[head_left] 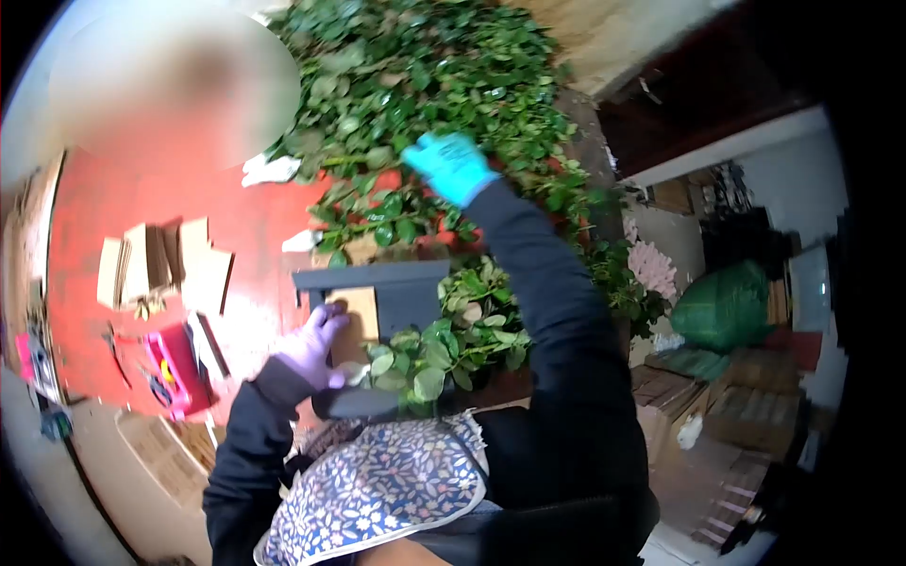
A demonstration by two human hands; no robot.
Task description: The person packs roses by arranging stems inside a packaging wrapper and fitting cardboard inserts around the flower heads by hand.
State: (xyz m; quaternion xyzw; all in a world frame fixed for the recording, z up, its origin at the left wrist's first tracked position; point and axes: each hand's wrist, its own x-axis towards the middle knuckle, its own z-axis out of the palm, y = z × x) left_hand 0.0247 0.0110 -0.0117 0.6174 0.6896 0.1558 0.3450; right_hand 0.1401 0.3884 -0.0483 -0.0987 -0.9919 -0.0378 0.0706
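My left hand, in a purple glove, is at the left end of a dark flat board or tray. Its fingers are closed at the edge of a small piece of cardboard, and a whitish bit shows by the thumb. Leafy green stems lie across the board beside it. Stretched far forward, my right hand wears a blue glove and is over a big pile of leafy stems. Its fingers are curled together among the leaves; what they hold, if anything, is hidden.
On the red table lie folded cardboard pieces, a pink container and red-handled pliers or cutters. Another person, blurred, is across the table. Pink flowers and a green plastic bundle are at right.
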